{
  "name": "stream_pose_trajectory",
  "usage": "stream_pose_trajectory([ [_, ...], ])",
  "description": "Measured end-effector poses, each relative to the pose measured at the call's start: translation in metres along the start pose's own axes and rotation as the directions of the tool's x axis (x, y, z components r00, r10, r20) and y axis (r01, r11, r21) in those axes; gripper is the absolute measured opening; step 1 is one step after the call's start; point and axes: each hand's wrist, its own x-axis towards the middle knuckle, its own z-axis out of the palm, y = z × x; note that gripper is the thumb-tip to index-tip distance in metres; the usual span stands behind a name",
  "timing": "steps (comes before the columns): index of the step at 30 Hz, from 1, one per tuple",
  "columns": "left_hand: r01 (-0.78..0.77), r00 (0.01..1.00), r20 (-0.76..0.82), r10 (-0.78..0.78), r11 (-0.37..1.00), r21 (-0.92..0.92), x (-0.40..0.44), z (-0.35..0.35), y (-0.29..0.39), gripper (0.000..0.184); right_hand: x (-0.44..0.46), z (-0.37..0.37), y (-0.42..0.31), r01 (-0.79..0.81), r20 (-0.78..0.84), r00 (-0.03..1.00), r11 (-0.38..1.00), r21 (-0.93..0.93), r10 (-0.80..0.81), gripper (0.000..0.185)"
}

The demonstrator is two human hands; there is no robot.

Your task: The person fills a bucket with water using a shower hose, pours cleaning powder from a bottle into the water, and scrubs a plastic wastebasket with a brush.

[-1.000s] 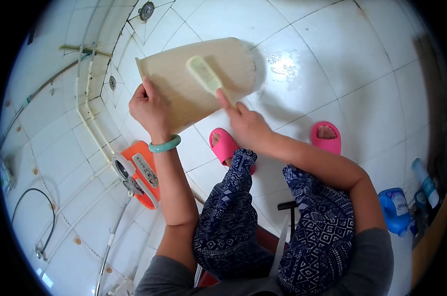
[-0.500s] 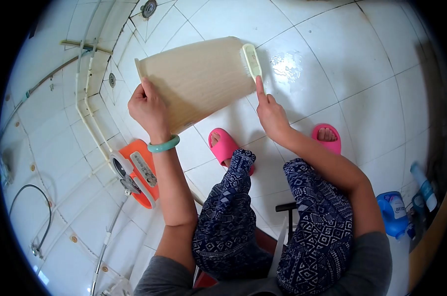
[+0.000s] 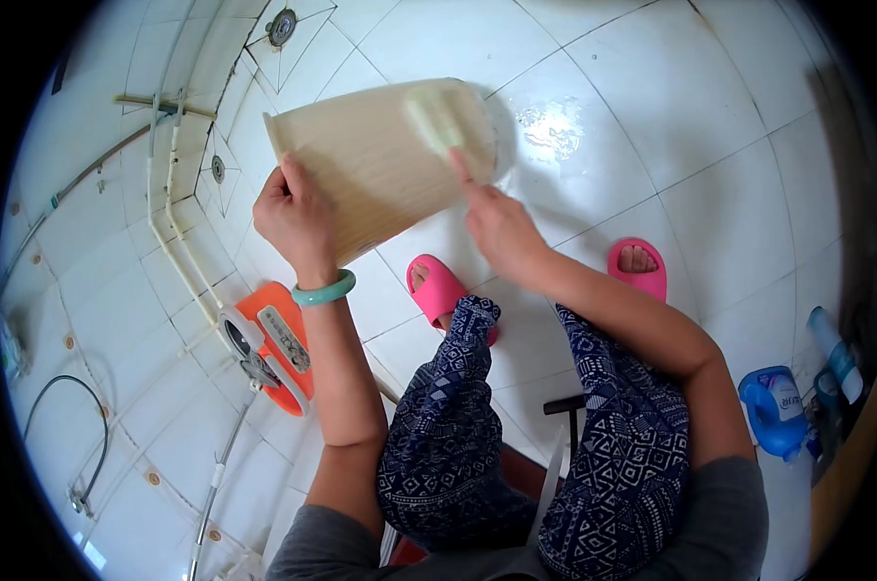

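A beige plastic wastebasket (image 3: 371, 150) is tilted on its side above the wet floor, its rim end toward the left. My left hand (image 3: 298, 213) grips it near that rim, thumb on the outer wall and fingers curled out of sight. A jade-green bangle (image 3: 323, 289) circles my left wrist. In my right hand (image 3: 501, 228) is a pale scrubbing brush (image 3: 435, 118), smeared by motion. My index finger stretches along its handle, and the brush head lies against the wastebasket's side near the bottom end.
White tiles (image 3: 593, 126) shine with water beyond the wastebasket. Pink slippers (image 3: 437, 290) are on my feet. An orange board-like thing (image 3: 288, 339) and a shower head (image 3: 250, 353) stand at the left. A blue bottle (image 3: 775, 412) is at the right; a drain (image 3: 282, 27) lies far left.
My right hand and the brush have moved left, from the wastebasket's bottom edge onto its side wall. My left hand and the wastebasket have hardly moved.
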Motion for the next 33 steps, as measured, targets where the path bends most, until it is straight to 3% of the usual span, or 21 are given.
stream_pose_trajectory([
  [1,-0.001,1.0,-0.011,0.0,1.0,-0.014,0.001,-0.001,-0.001,0.042,0.001,-0.005,-0.015,0.126,0.05,0.991,0.992,0.01,-0.126,0.077],
  [3,0.028,0.999,-0.018,-0.028,0.999,-0.019,0.002,-0.005,-0.003,0.042,0.005,-0.009,-0.019,0.055,0.099,0.994,0.999,0.002,-0.055,0.076],
  [6,0.063,0.997,-0.033,-0.064,0.997,-0.042,0.003,-0.008,-0.004,0.044,0.021,-0.018,0.016,-0.158,-0.054,0.987,0.963,-0.22,0.15,0.073],
  [7,0.06,0.998,-0.032,-0.062,0.996,-0.059,0.002,-0.007,-0.005,0.045,0.021,-0.016,0.019,-0.157,-0.052,0.988,0.962,-0.223,0.149,0.073],
  [10,0.05,0.998,-0.037,-0.052,0.997,-0.051,0.001,-0.004,0.002,0.045,0.014,-0.015,0.001,-0.032,0.006,0.999,0.949,-0.315,0.036,0.074],
  [14,0.063,0.996,-0.058,-0.065,0.997,-0.043,0.003,-0.006,-0.012,0.045,0.013,-0.021,-0.007,0.027,0.069,0.998,0.92,-0.39,0.0,0.073],
  [16,0.052,0.997,-0.049,-0.053,0.998,-0.032,0.003,-0.006,-0.016,0.045,0.021,-0.027,0.012,-0.151,-0.003,0.985,0.863,-0.482,0.171,0.073],
  [19,0.014,0.999,-0.037,-0.016,0.998,-0.057,0.002,-0.003,-0.009,0.045,0.016,-0.023,0.002,-0.044,0.035,0.997,0.902,-0.43,0.065,0.074],
  [20,0.015,0.999,-0.033,-0.017,0.998,-0.058,-0.001,-0.003,-0.007,0.045,0.009,-0.017,-0.001,0.053,0.01,0.999,0.931,-0.362,-0.053,0.075],
  [24,0.056,0.998,-0.039,-0.058,0.996,-0.065,0.001,-0.004,-0.008,0.044,0.013,-0.019,0.01,0.036,0.055,0.998,0.908,-0.418,-0.015,0.075],
  [26,0.054,0.997,-0.042,-0.057,0.996,-0.064,0.002,-0.004,-0.01,0.043,0.023,-0.031,0.019,-0.146,-0.002,0.987,0.893,-0.426,0.16,0.076],
  [27,0.034,0.999,-0.027,-0.036,0.998,-0.044,0.002,-0.004,-0.009,0.041,0.021,-0.029,0.012,-0.146,0.0,0.987,0.892,-0.428,0.162,0.076],
  [29,0.021,1.0,0.001,-0.021,0.999,-0.025,-0.001,-0.004,-0.008,0.04,0.01,-0.023,-0.006,0.028,0.09,0.996,0.914,-0.405,0.01,0.076],
  [33,0.063,0.998,-0.011,-0.063,0.996,-0.06,0.002,-0.005,-0.011,0.041,0.013,-0.019,0.002,0.06,0.068,0.997,0.895,-0.441,-0.034,0.077],
])
